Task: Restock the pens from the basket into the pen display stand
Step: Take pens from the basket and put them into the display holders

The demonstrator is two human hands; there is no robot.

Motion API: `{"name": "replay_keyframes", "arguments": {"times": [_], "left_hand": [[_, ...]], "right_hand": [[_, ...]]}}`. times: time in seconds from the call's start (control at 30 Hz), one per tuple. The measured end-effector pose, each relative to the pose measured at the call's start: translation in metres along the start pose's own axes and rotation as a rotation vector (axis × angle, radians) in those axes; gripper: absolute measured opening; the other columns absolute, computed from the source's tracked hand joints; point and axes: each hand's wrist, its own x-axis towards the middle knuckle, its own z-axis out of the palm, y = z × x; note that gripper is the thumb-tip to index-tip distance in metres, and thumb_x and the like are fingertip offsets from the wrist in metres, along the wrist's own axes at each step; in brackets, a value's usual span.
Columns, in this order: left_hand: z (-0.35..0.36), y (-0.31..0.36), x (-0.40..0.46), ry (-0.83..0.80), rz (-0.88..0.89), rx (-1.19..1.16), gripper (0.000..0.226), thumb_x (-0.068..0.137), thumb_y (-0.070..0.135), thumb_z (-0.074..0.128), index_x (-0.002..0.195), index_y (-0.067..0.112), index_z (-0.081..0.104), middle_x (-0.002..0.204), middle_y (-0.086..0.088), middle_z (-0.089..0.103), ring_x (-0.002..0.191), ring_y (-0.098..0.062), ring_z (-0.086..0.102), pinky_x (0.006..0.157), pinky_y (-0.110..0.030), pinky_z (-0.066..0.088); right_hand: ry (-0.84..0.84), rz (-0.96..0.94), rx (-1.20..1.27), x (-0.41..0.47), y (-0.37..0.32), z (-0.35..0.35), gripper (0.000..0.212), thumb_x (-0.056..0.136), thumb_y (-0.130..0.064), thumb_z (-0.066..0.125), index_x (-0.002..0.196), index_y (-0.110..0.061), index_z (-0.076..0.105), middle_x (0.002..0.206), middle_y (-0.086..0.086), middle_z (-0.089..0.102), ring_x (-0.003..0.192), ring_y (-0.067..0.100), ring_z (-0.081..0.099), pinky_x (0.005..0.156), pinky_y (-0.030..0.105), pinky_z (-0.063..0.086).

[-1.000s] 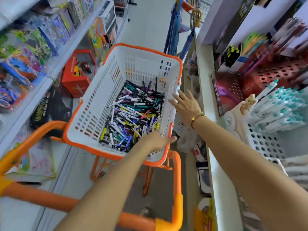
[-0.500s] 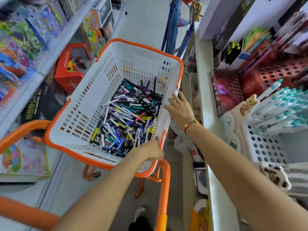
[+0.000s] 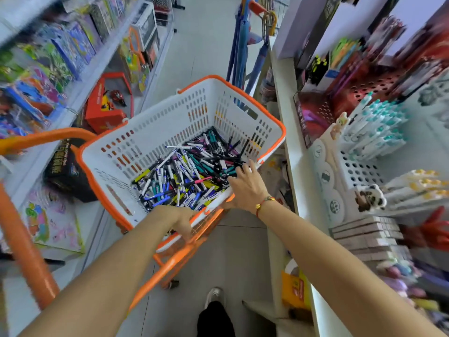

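Observation:
A white basket (image 3: 150, 132) with an orange rim sits on an orange cart and holds a heap of mixed pens (image 3: 187, 176). My left hand (image 3: 183, 221) grips the basket's near rim. My right hand (image 3: 246, 187) rests over the right near corner of the rim, its fingers spread and reaching in among the pens. The white perforated pen display stand (image 3: 359, 171) stands on the right shelf, with teal-capped white pens (image 3: 379, 127) in its upper rows and yellow-tipped ones (image 3: 418, 186) lower down.
The orange cart frame (image 3: 175, 261) sticks out below the basket, its handle (image 3: 26, 251) at left. Toy shelves (image 3: 48, 69) line the left side. A red perforated stand (image 3: 369, 86) sits behind the pen display. My shoe (image 3: 215, 296) is on the grey floor.
The view has swung and the basket now sits turned, nearer the middle. My right hand has moved from the basket's right wall over the rim, fingers in among the pens. My left hand stays on the near rim.

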Motion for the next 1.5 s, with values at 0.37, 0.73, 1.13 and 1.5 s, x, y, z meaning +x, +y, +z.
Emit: {"name": "replay_keyframes", "arguments": {"times": [0.37, 0.73, 1.13, 1.5], "left_hand": [[0.029, -0.042, -0.038, 0.155, -0.115, 0.348, 0.078, 0.087, 0.030, 0.069, 0.152, 0.033, 0.026, 0.153, 0.003, 0.038, 0.135, -0.023, 0.044, 0.104, -0.036, 0.043], [0.036, -0.043, -0.053, 0.352, -0.136, 0.431, 0.022, 0.087, 0.004, 0.054, 0.079, 0.024, 0.050, 0.085, -0.003, 0.055, 0.083, -0.025, 0.053, 0.073, -0.034, 0.044], [0.066, -0.067, -0.068, 0.197, -0.060, 0.511, 0.036, 0.076, 0.012, 0.070, 0.087, 0.032, 0.043, 0.072, 0.005, 0.043, 0.067, -0.018, 0.040, 0.051, -0.024, 0.031], [0.120, -0.061, -0.101, 0.056, 0.093, 0.537, 0.063, 0.080, 0.020, 0.075, 0.138, 0.030, 0.052, 0.129, 0.003, 0.061, 0.109, -0.020, 0.059, 0.073, -0.026, 0.043]], "right_hand": [[-0.250, -0.087, 0.363, -0.046, -0.017, -0.009, 0.082, 0.085, -0.081, 0.022, 0.125, -0.022, 0.063, 0.113, 0.002, 0.068, 0.102, 0.024, 0.062, 0.080, 0.034, 0.048], [-0.425, 0.017, 0.502, -0.072, -0.028, -0.011, 0.072, 0.081, -0.082, 0.039, 0.123, -0.030, 0.065, 0.128, -0.003, 0.063, 0.116, 0.023, 0.059, 0.101, 0.042, 0.047], [-0.423, 0.037, 0.790, -0.111, -0.060, 0.047, 0.076, 0.070, -0.080, 0.059, 0.123, -0.027, 0.060, 0.126, -0.012, 0.056, 0.106, 0.005, 0.051, 0.099, 0.028, 0.041], [-0.771, 0.032, 0.922, -0.162, -0.102, 0.037, 0.062, 0.091, -0.058, 0.052, 0.143, -0.024, 0.044, 0.151, -0.002, 0.038, 0.142, 0.022, 0.030, 0.111, 0.041, 0.030]]}}
